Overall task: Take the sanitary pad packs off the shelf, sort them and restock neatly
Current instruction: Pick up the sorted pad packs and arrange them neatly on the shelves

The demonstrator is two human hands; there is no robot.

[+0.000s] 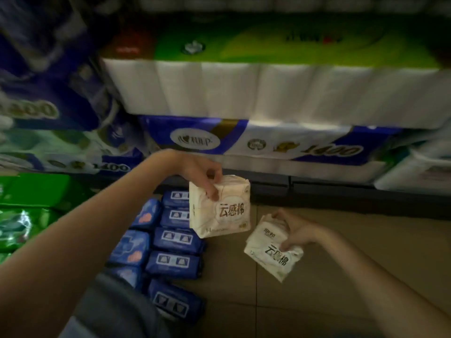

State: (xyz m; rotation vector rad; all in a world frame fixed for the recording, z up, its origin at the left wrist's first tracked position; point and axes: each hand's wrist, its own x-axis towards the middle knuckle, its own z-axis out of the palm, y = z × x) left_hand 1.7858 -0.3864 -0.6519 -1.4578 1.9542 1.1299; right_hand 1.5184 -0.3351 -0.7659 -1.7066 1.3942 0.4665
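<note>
Left hand [202, 173]: pinches the top corner of a cream pad pack [220, 207], held up before the shelf [280, 185].
Right hand [296, 231]: grips a white pad pack [272, 252], tilted, low over the tiled floor [317, 301].
Blue pad packs [174, 240]: rows on the floor, left of both.
Far: tissue roll bundles [268, 91] stacked on the shelf.

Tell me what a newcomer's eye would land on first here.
Two cream packs stand out: the left hand grips the cream pack at centre, and the right hand holds a white pack low over the tiled floor. Left of them, blue packs lie in rows, with big tissue bundles above.
</note>
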